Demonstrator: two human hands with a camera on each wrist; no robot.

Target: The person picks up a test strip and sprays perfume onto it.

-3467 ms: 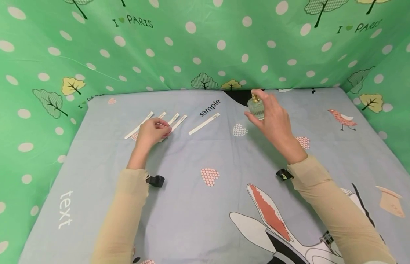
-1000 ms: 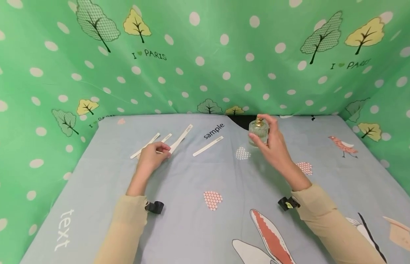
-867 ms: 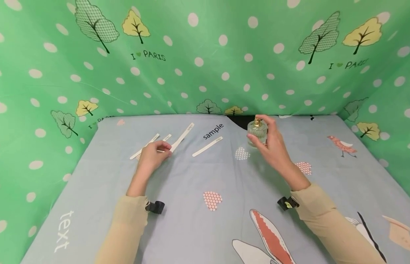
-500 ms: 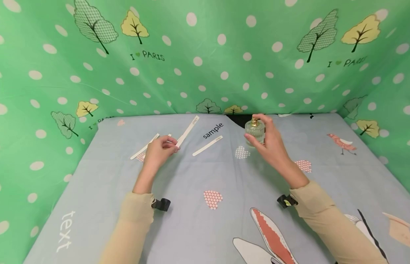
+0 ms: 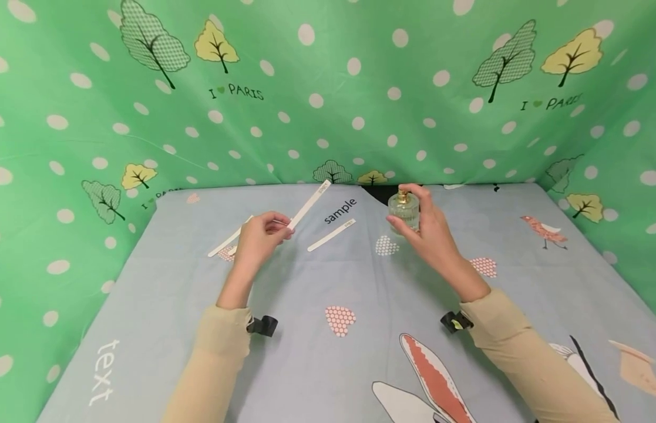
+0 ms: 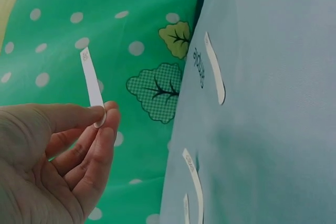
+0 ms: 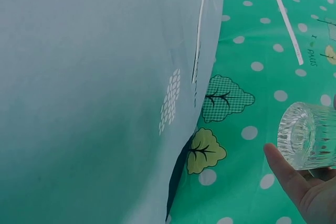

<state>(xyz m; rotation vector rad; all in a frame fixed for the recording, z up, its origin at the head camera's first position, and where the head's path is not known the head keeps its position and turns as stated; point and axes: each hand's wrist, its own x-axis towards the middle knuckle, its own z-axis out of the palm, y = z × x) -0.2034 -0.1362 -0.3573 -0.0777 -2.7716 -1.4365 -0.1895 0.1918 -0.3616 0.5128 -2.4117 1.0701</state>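
In the head view my left hand (image 5: 264,238) pinches a white paper test strip (image 5: 310,204) near its rounded lower end, between thumb and fingertips. The strip slants up to the right, raised off the cloth, with small print at its top end. My right hand (image 5: 433,238) holds a clear glass perfume bottle (image 5: 404,212) upright. Its index finger rests on the gold spray top (image 5: 403,195), and the thumb lies against the glass. The right wrist view shows the ribbed bottle base (image 7: 296,135) and, higher up, the strip (image 7: 287,24) in my left hand.
A single strip (image 5: 331,235) lies beside the printed word "sample". Further left another strip (image 5: 222,244) lies on the grey-blue patterned cloth (image 5: 296,364), and one more beside it is mostly behind my left hand. A green dotted curtain (image 5: 285,88) stands at the back.
Since 3.5 s ago my left hand has picked up one strip from the left group, then raised it and carried it rightward. The right hand, still gripping the bottle, has drifted slightly left.
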